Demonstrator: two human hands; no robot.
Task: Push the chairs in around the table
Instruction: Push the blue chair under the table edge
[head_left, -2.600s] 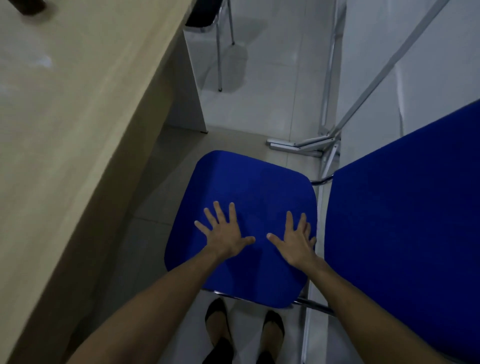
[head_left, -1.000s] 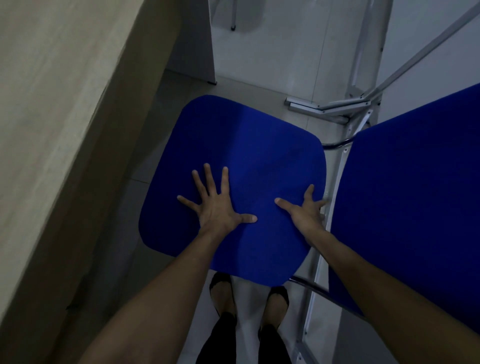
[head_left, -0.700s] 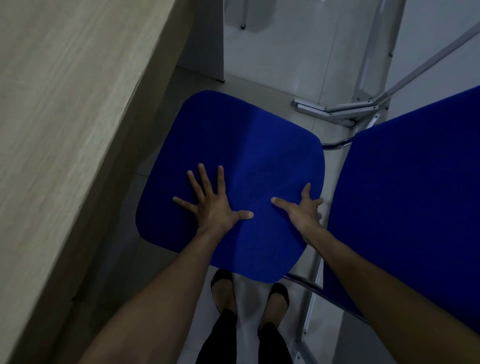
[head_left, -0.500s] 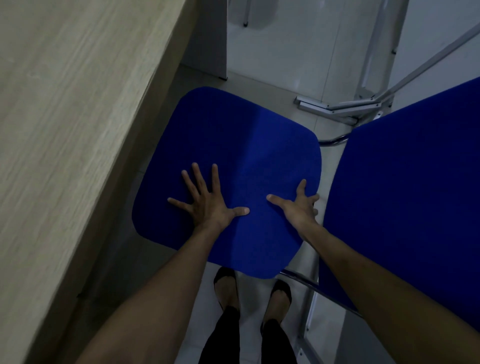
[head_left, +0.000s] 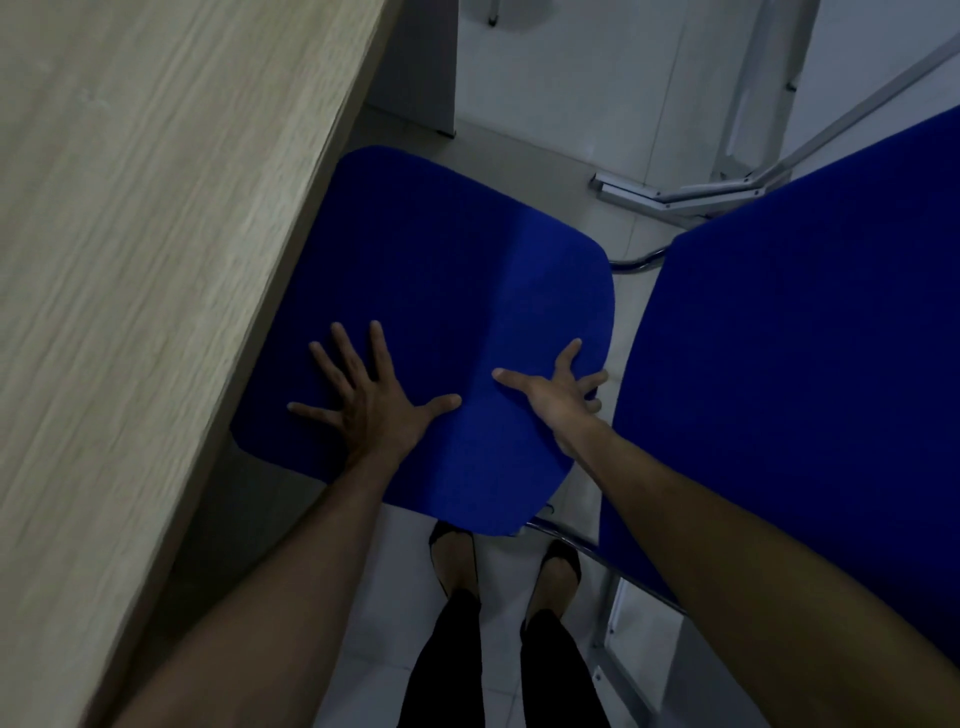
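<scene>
A blue chair seat (head_left: 441, 270) lies below me, its left edge tucked under the rim of the light wooden table (head_left: 130, 234). The chair's blue backrest (head_left: 805, 338) rises on the right. My left hand (head_left: 374, 405) presses flat on the seat's near left part with fingers spread. My right hand (head_left: 556, 395) rests on the seat's right edge, thumb and forefinger straight on top. Its outer fingers reach over the rim towards the backrest.
My feet in dark shoes (head_left: 457, 561) stand on pale floor tiles just behind the seat. A grey table leg panel (head_left: 415, 67) stands beyond the chair. A metal frame foot (head_left: 675, 197) lies on the floor at the upper right. Chrome chair tubing (head_left: 639, 262) joins seat and backrest.
The chair has slid left towards the table, and its left edge now sits under the tabletop. My right hand shifted from flat on the seat to its right edge.
</scene>
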